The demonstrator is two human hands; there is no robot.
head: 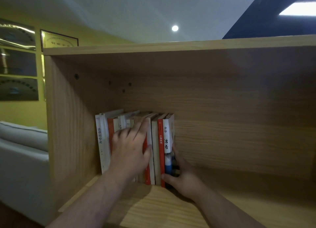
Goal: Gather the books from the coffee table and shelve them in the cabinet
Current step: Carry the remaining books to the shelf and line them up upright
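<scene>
While left grip (130, 149) lies spread on paperback books (154, 151), right grip (186, 181) pinches end book (167, 135).

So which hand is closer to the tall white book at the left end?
Left. The left hand lies flat on the spines just right of the white book; the right hand holds the blue-and-white book at the row's far end.

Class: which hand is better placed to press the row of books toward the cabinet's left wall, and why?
Right hand, likely: it grips the books at their free right end, ready to push leftward. The left hand lies flat across their spines.
</scene>
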